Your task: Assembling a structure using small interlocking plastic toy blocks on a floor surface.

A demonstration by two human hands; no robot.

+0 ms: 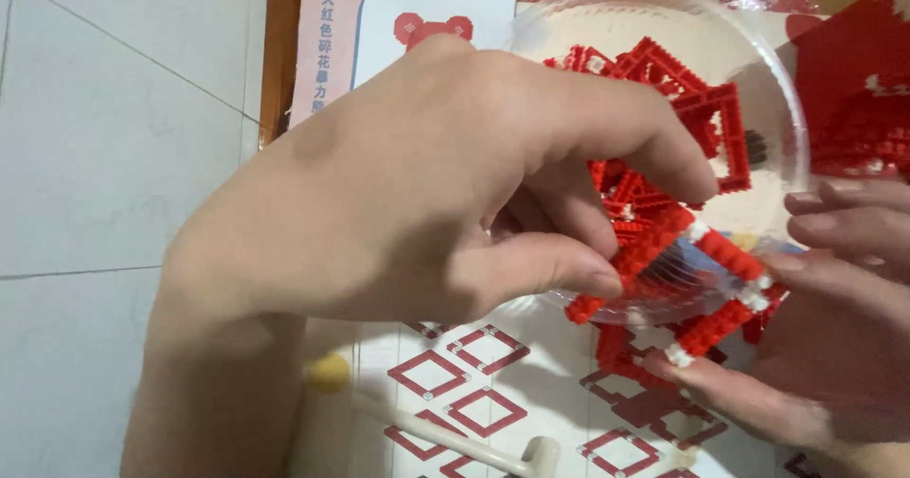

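Both hands are bare, with no gloves, rings or watch in view. The left hand (417,184) fills most of the view, broad-backed, with short trimmed nails and a bare forearm with no sleeve showing. The right hand (834,317) shows only its fingers and part of the palm, nails short and unpainted.

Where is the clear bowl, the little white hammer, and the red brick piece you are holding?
clear bowl (791,108), head view, on its right rim.
white hammer (455,442), head view, on its handle.
red brick piece (722,251), head view, on its upper red bar.
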